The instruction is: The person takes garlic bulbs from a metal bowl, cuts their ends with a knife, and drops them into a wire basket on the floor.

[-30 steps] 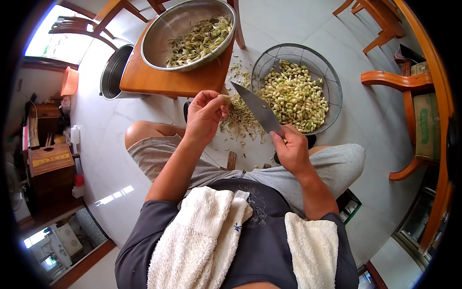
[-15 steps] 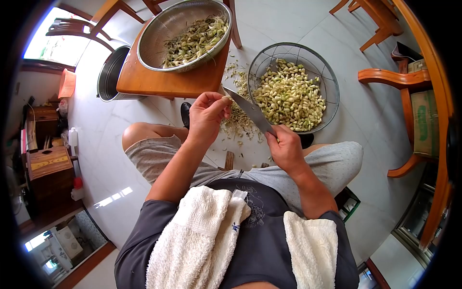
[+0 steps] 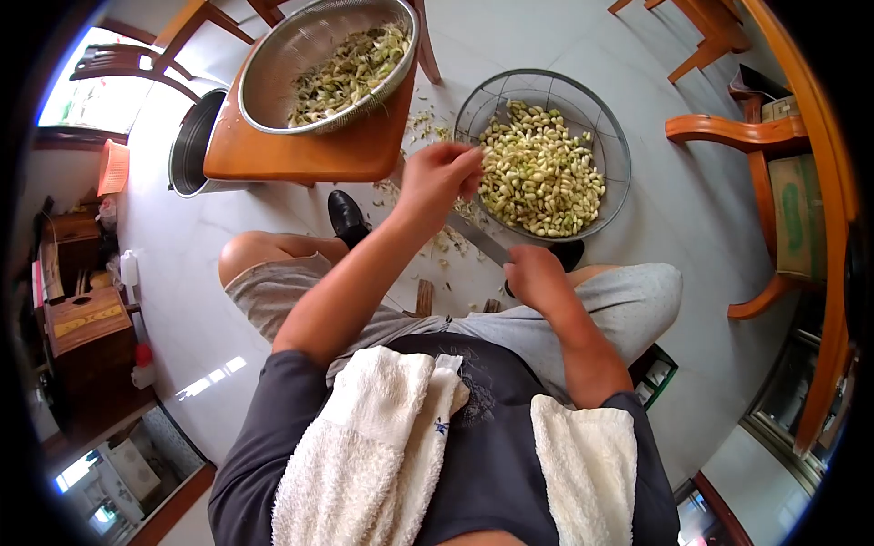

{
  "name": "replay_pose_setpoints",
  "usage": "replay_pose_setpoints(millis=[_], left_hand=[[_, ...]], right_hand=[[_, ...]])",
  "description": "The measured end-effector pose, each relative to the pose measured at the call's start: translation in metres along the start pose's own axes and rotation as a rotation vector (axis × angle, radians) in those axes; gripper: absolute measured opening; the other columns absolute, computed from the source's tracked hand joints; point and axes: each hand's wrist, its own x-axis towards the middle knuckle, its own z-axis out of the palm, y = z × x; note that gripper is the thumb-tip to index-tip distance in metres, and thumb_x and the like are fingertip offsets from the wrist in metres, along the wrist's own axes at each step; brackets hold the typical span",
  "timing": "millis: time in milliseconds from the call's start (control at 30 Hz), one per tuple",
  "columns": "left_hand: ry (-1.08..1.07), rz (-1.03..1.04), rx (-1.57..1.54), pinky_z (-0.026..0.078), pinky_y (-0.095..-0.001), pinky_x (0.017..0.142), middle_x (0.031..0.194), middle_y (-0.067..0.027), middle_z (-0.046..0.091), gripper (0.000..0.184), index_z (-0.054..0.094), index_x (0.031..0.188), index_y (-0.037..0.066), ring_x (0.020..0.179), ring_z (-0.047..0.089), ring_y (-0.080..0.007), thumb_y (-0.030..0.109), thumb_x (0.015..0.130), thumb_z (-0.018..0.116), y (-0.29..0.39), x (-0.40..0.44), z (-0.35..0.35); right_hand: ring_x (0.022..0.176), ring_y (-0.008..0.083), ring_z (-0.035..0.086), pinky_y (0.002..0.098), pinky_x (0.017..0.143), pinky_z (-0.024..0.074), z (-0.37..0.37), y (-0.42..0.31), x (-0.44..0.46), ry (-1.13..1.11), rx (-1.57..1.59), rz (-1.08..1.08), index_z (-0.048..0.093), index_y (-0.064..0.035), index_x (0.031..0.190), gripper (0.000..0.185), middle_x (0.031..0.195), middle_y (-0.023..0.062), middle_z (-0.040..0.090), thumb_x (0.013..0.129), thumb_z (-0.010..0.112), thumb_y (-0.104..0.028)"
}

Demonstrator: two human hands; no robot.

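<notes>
My right hand [image 3: 539,278] is closed round the handle of a broad-bladed kitchen knife [image 3: 480,238], its blade pointing up and left over the floor. At the left rim of a wire basket [image 3: 623,136] is my left hand [image 3: 443,180], fingers bent together; what is between them, if anything, I cannot make out. Small white-green bulbs [image 3: 546,173] lie heaped in that basket. A metal colander [image 3: 264,91] on a wooden chair [image 3: 300,162] holds similar bulbs with stringy roots and stalks [image 3: 350,77].
Trimmed scraps [image 3: 442,259] litter the floor below the knife. A metal bucket [image 3: 187,150] stands left of the chair, and a black shoe [image 3: 346,217] is in front of it. At right are a wooden armchair [image 3: 737,132] and a cardboard box [image 3: 799,218].
My left hand has moved right, away from the blade tip to the basket's rim; earlier it pinched a small bulb there. The knife has dropped slightly. The whole view has shifted a little.
</notes>
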Motion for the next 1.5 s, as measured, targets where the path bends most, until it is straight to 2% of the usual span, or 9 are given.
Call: replay_pose_setpoints(millis=[233,400,433,533,667,833,933,1067,1500], left_hand=[[-0.068,0.191,0.308,0.045,-0.0225,0.055,0.075,-0.0054,0.062,0.033,0.063,0.098,-0.006,0.065,0.057,-0.01,0.025,0.087,0.062,-0.02,0.056,0.037],[0.075,-0.066,0.355,0.038,-0.0248,0.044,0.062,-0.0061,0.057,0.026,0.06,0.075,-0.003,0.049,0.05,-0.0101,0.02,0.086,0.06,-0.09,0.064,-0.025],[0.088,-0.157,0.397,0.037,-0.0256,0.042,0.062,-0.0065,0.057,0.026,0.059,0.072,-0.003,0.047,0.049,-0.0109,0.019,0.086,0.059,-0.123,0.073,-0.046],[0.026,-0.477,0.59,0.046,-0.0294,0.05,0.061,-0.0075,0.061,0.019,0.064,0.068,0.002,0.051,0.058,-0.0164,0.018,0.079,0.06,-0.209,0.076,-0.089],[-0.752,-0.29,1.513,0.051,-0.0348,0.056,0.068,-0.0101,0.066,0.007,0.069,0.068,0.01,0.062,0.065,-0.023,0.014,0.071,0.064,-0.434,0.087,-0.23],[-1.326,0.093,1.826,0.053,-0.0386,0.067,0.078,-0.0153,0.067,0.012,0.07,0.071,0.008,0.075,0.066,-0.0272,0.015,0.073,0.06,-0.363,0.034,-0.156],[-1.169,-0.032,1.474,0.054,-0.0399,0.057,0.065,-0.0137,0.064,0.01,0.066,0.067,0.003,0.061,0.065,-0.0298,0.013,0.068,0.064,-0.436,0.007,-0.149],[-0.507,-1.124,0.757,0.052,-0.0352,0.045,0.06,-0.0144,0.063,0.021,0.063,0.068,-0.004,0.049,0.062,-0.0248,0.015,0.078,0.06,-0.385,-0.003,-0.087],[-0.37,-1.227,0.733,0.05,-0.0354,0.042,0.058,-0.0145,0.062,0.026,0.061,0.067,-0.004,0.046,0.061,-0.024,0.019,0.078,0.061,-0.374,0.021,-0.05]], right_hand=[[0.083,0.0399,0.059,0.0447,0.073,0.0463,-0.014,0.033,-0.007,0.096,0.134,0.255,0.062,0.002,0.089,0.021,0.082,0.0234,0.063,0.079,0.06,-0.016],[0.053,0.0231,0.06,0.0359,0.054,0.0454,-0.037,0.033,-0.01,0.155,0.54,0.497,0.061,0.0026,0.09,0.019,0.066,0.0165,0.061,0.081,0.061,-0.014],[0.054,0.0075,0.054,0.0249,0.049,0.0445,-0.038,0.032,-0.008,0.204,0.65,0.539,0.06,0.0031,0.086,0.015,0.067,0.005,0.061,0.083,0.063,-0.012],[0.053,0.0078,0.053,0.0219,0.049,0.044,-0.046,0.027,-0.002,0.271,0.854,0.553,0.059,0.0033,0.087,0.014,0.069,0.0056,0.062,0.086,0.061,-0.011],[0.051,0.0073,0.05,0.0217,0.047,0.0405,-0.054,0.026,0.007,0.396,0.992,0.586,0.059,0.0036,0.088,0.015,0.065,0.0042,0.058,0.086,0.062,-0.011],[0.057,0.0079,0.052,0.0216,0.053,0.0433,-0.059,0.029,0.011,0.366,1.015,0.633,0.059,0.0049,0.09,0.017,0.071,0.0064,0.061,0.087,0.062,-0.012],[0.059,0.0082,0.053,0.0216,0.054,0.0436,-0.05,0.039,0.009,0.321,1.033,0.637,0.06,0.005,0.091,0.018,0.074,0.0077,0.063,0.087,0.062,-0.013],[0.062,0.0089,0.056,0.0219,0.057,0.0463,-0.042,0.049,0.009,0.225,1.041,0.752,0.06,0.0047,0.095,0.019,0.078,0.0072,0.064,0.087,0.062,-0.013],[0.065,0.013,0.056,0.0264,0.056,0.0473,-0.028,0.086,0.014,0.224,1.216,0.854,0.058,0.0028,0.092,0.01,0.082,0.0117,0.062,0.087,0.058,-0.006]])
